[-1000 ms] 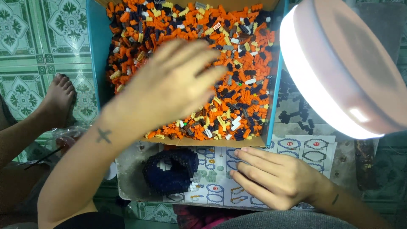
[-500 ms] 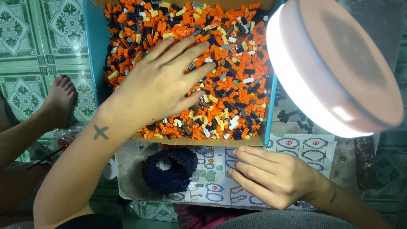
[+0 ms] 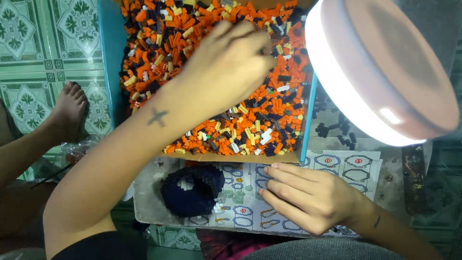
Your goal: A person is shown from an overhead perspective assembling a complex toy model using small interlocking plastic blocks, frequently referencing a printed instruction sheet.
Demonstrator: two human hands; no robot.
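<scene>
My left hand [image 3: 226,67] reaches into a shallow box [image 3: 107,72] heaped with tiny orange, black, yellow and white bricks [image 3: 260,130]. Its fingers are curled down into the pile, and their tips are hidden among the pieces. My right hand [image 3: 308,197] lies flat on a printed instruction sheet [image 3: 346,166] just below the box and holds nothing. A dark blue ring-shaped brick build [image 3: 192,190] sits on the sheet, a little to the left of my right hand.
A round lit lamp [image 3: 380,72] hangs close over the box's right side and hides part of it. A bare foot [image 3: 67,110] rests on the green patterned floor tiles [image 3: 29,48] at the left. A grey board [image 3: 149,202] lies under the sheet.
My left hand was spread flat over the bricks. It has since shifted right and up and drawn its fingers together into the pile. My right hand has stayed on the sheet.
</scene>
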